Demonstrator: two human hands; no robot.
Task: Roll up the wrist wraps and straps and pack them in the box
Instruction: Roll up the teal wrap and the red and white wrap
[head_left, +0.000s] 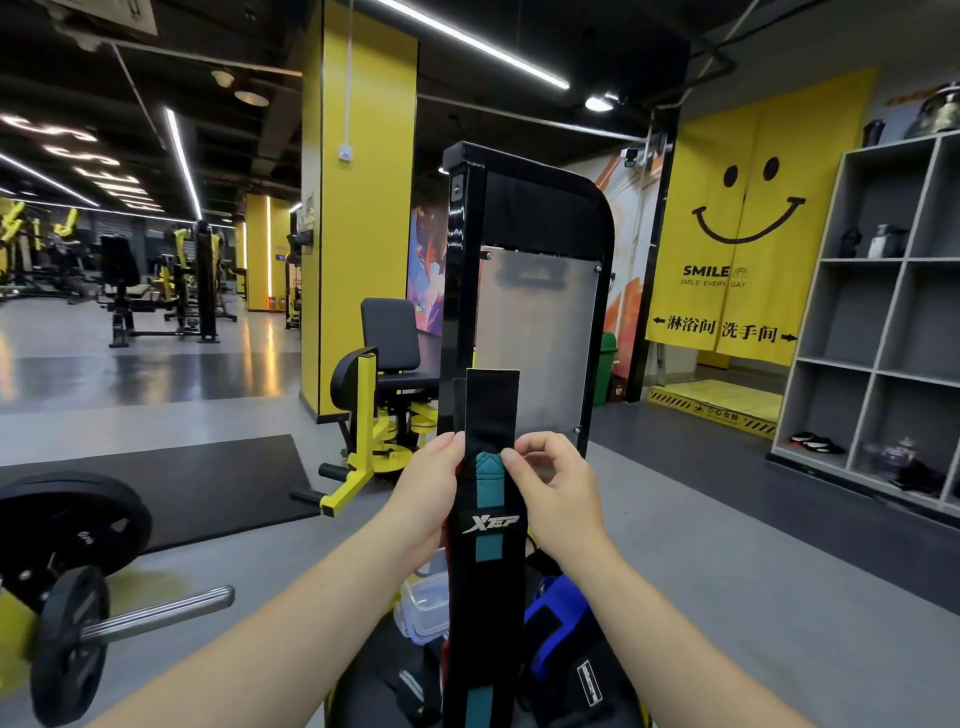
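A long black wrist wrap with a teal stripe and a white XTEP logo hangs upright in front of me, its black end flap pointing up. My left hand pinches its left edge and my right hand pinches its right edge, both near the top of the teal stripe. Below, a clear plastic box lies partly hidden behind the wrap. A blue strap and other black wraps lie beside it on a dark padded seat.
A black weight machine stands straight ahead, with a yellow-framed seat to its left. A barbell with plates lies at the lower left beside a black floor mat. Grey shelves stand at the right.
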